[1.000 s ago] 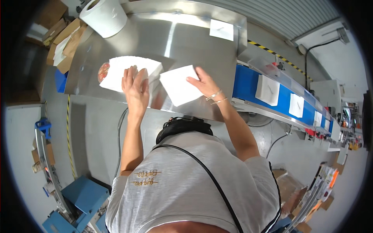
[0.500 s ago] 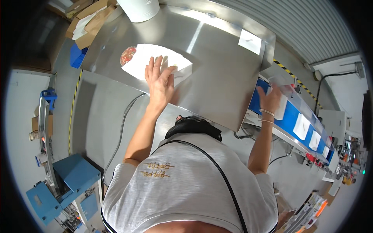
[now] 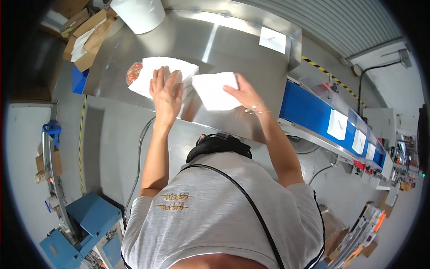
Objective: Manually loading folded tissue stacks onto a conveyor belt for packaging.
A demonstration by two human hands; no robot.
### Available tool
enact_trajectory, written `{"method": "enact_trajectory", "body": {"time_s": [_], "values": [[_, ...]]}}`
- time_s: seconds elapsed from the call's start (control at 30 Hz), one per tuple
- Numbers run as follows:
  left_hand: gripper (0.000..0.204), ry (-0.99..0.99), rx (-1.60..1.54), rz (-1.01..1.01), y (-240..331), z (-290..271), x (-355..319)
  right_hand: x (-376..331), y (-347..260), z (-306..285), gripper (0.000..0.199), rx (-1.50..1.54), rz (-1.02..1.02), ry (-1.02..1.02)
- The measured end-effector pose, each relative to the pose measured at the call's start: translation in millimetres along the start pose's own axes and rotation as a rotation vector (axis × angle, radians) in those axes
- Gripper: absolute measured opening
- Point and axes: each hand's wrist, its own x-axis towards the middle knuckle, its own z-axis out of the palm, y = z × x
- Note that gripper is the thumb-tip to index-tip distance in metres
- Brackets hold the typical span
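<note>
My left hand [image 3: 166, 96] rests on a fanned stack of white paper-like pieces [image 3: 181, 67], its fingers stretched out over them. Between thumb and fingers, my right hand [image 3: 245, 92] holds a single flat white packet [image 3: 214, 92] just right of the stack, above the metal table [image 3: 242, 58]. Whether the packet touches the table I cannot tell. A round, clear-wrapped red item [image 3: 133, 73] lies against the stack's left side, partly covered by it.
To the right runs a blue conveyor belt [image 3: 304, 105] carrying several white packets [image 3: 337, 125], with a clear guard along it. Another white piece [image 3: 273, 40] lies at the table's far right. A white bucket [image 3: 141, 15] stands at the far left, near open cardboard boxes [image 3: 89, 40].
My right hand has come left from the conveyor to beside the stack, now holding a white packet. A packet near the belt's close end is gone. My left hand stays on the stack.
</note>
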Motion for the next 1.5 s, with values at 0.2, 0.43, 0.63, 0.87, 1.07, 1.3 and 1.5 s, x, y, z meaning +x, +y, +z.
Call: {"method": "enact_trajectory", "body": {"time_s": [0.2, 0.43, 0.63, 0.87, 1.07, 1.3, 1.5], "values": [[0.035, 0.081, -0.069, -0.017, 1, 1, 1, -65, 29, -140, 0.036, -0.617, 0.165, 0.694], [0.031, 0.093, -0.089, -0.032, 1, 7, 0, -94, -3, -168, 0.071, -1.577, 0.149, 0.889], [0.029, 0.034, -0.107, -0.017, 2, 2, 0, 8, -38, -14, 0.061, -0.601, -0.158, -0.135], [0.044, -0.060, -0.141, -0.018, 11, -8, 11, 56, -7, 27, 0.047, -0.735, -0.389, -0.310], [0.036, 0.051, -0.023, -0.023, -13, -1, 9, -11, 23, -42, 0.035, -0.255, -0.034, 0.205], [0.032, 0.102, -0.097, -0.055, -12, 2, 8, -104, 54, -231, 0.061, -0.923, 0.324, 0.897], [0.029, 0.102, -0.084, -0.047, -10, 5, 6, -64, -3, -154, 0.065, -1.339, -0.176, 0.606]]}}
